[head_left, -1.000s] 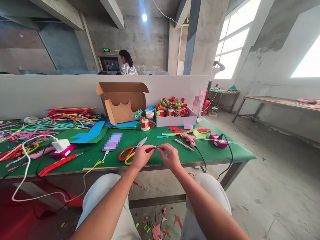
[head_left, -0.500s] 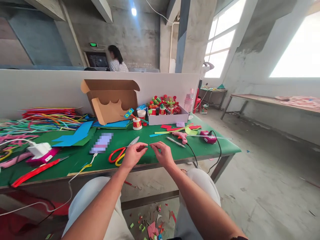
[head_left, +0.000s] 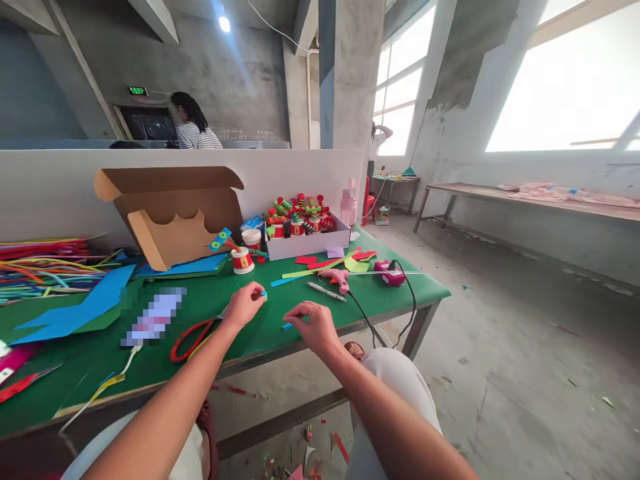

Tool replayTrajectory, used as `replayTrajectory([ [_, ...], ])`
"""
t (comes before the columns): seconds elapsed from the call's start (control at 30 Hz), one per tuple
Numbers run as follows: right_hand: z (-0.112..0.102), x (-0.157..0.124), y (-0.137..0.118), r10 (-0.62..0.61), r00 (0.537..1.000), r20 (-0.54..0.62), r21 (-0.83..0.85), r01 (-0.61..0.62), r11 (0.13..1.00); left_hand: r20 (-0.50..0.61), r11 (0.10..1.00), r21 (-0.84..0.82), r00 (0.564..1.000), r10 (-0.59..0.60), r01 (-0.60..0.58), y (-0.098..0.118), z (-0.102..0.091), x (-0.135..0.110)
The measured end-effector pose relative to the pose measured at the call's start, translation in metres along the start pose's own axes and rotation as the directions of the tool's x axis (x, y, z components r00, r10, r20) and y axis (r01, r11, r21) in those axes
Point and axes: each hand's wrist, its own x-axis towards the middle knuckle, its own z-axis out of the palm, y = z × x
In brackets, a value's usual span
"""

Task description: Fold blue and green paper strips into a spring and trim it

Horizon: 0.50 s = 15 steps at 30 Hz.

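My left hand (head_left: 245,303) hovers over the green table (head_left: 280,313), its fingers pinched on a small light-blue piece (head_left: 263,293). My right hand (head_left: 313,325) is lower and nearer the front edge, fingers curled, touching another small blue scrap (head_left: 287,326) on the table. Red-handled scissors (head_left: 193,335) lie just left of my left wrist. A pink glue gun (head_left: 336,277) and a pen (head_left: 325,291) lie beyond my right hand.
An open cardboard box (head_left: 170,210), a white box of finished red and green toys (head_left: 305,230), a small red cup (head_left: 243,260), blue paper sheets (head_left: 75,310) and pipe cleaners (head_left: 40,263) crowd the table. A person sits behind the white partition (head_left: 190,127).
My hands, joined together on a small piece a second ago, have drawn apart. The right hand dropped toward the table. The view swung to the right.
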Motion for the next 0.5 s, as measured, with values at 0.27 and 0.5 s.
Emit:
replayTrajectory([
  [0.27, -0.012, -0.009, 0.005, 0.026, 0.999, 0.031, 0.061, -0.028, 0.998, 0.052, 0.944, 0.169, 0.959, 0.277, -0.282, 0.041, -0.003, 0.041],
  [0.5, 0.009, -0.007, 0.002, 0.085, 0.996, 0.031, 0.18, -0.089, 0.98, 0.321, 0.84, 0.222, 0.851, 0.416, -0.495, 0.085, 0.049, 0.106],
])
